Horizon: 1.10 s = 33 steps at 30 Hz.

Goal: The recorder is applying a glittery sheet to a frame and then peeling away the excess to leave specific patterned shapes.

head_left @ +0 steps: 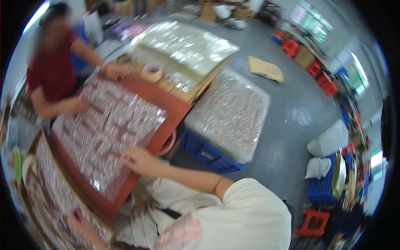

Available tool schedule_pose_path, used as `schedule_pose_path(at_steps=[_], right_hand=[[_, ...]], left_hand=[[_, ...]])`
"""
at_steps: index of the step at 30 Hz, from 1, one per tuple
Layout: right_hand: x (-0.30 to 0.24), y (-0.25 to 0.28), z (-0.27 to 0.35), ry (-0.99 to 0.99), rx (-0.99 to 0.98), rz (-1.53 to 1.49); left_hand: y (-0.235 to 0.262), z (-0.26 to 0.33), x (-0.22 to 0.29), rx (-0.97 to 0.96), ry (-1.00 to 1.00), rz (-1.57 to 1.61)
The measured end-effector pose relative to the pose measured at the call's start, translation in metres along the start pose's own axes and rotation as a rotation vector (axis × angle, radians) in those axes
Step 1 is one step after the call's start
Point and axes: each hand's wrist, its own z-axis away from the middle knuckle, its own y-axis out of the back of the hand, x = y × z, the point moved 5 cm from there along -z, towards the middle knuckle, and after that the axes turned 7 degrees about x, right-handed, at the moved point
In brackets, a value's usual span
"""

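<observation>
Right hand (139,159): fingers spread flat on the near edge of the clear sheet (109,134), pressing it down, gripping nothing.
Left hand (81,221): low at the near corner, fingers curled loosely against the edge of the stack (56,196); whether it pinches anything I cannot tell, the picture is too blurred.
Sheet: lies flat on the red-brown desk (166,102), between the wearer and the co-worker, covered in rows of small silvery pieces.
Stack: more glittering sheets on a board, just left of the sheet and hard against the desk's near-left edge.
Co-worker: one hand (114,71) rests on the far corner of the sheet, the other hand (77,106) on its left side, both laid flat.
Tape roll (151,71): upright on the far end of the desk, just beyond the sheet.
Far pile (183,46): shiny film-covered sheets on cardboard behind the tape.
Crate (210,154): blue, on the floor beside the desk, topped with another silvery slab (229,110).
Progress: by my judgement the sheet looks nearly filled, with only thin red gaps between rows; the piles around suggest plenty handled already and plenty left.
</observation>
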Motion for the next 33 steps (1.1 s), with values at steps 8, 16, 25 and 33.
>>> schedule_pose_path(at_steps=[8, 16, 25, 33], right_hand=[[0.0, -0.025, 0.002, 0.002, 0.116, 0.243], [-0.01, -0.069, 0.018, -0.024, 0.023, 0.119], [0.003, -0.065, 0.017, -0.009, -0.016, 0.165], [0.011, -0.069, 0.015, 0.024, -0.064, 0.176]], left_hand=[[-0.121, 0.009, 0.071, -0.169, -0.306, 0.453], [-0.13, 0.025, 0.036, -0.174, -0.323, 0.342], [-0.163, 0.021, 0.047, -0.183, -0.339, 0.354], [-0.163, 0.027, 0.051, -0.108, -0.402, 0.362]])
